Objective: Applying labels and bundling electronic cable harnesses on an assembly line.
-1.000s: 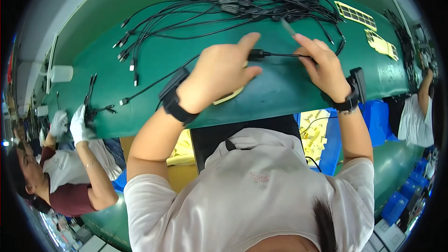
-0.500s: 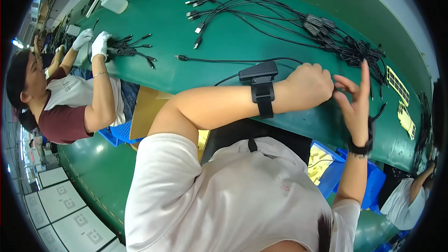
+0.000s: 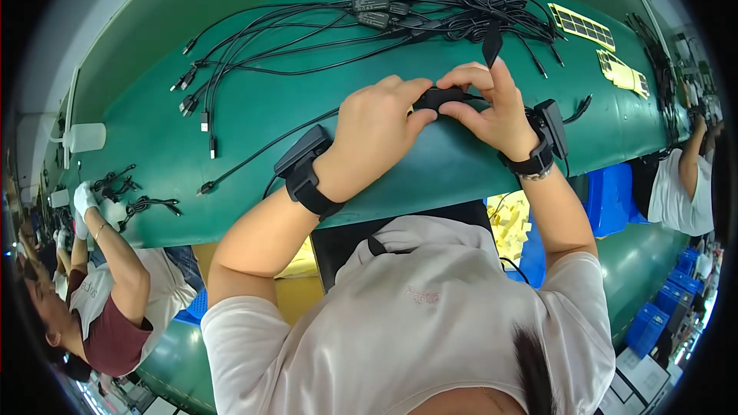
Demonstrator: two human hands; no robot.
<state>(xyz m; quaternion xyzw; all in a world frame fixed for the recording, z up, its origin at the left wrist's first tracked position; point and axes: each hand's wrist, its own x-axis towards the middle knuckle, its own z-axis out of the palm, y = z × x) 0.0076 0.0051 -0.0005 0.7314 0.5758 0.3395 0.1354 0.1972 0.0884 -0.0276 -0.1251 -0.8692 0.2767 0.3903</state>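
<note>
My left hand (image 3: 377,124) pinches one end of a small black cable module (image 3: 440,98) between thumb and fingers. The other end is held by my right hand (image 3: 496,115), with its thumb below and bent fingers above. A flat black label-like piece (image 3: 493,44) stands at the tip of my raised right index finger. From the module, a black cable (image 3: 269,152) runs under my left hand to a plug lying at the left on the table. Both wrists carry black strapped devices.
On the green table (image 3: 415,173), a bundle of black cables (image 3: 492,11) with modules (image 3: 371,2) lies beyond my hands, plugs to the left. Yellow label sheets (image 3: 582,25) lie far right. A white bottle (image 3: 86,137) and a gloved co-worker (image 3: 115,269) are at the left.
My hands have come together around the cable module, which is now plainly visible between them. The black piece now shows on my right index fingertip. The whole view has turned.
</note>
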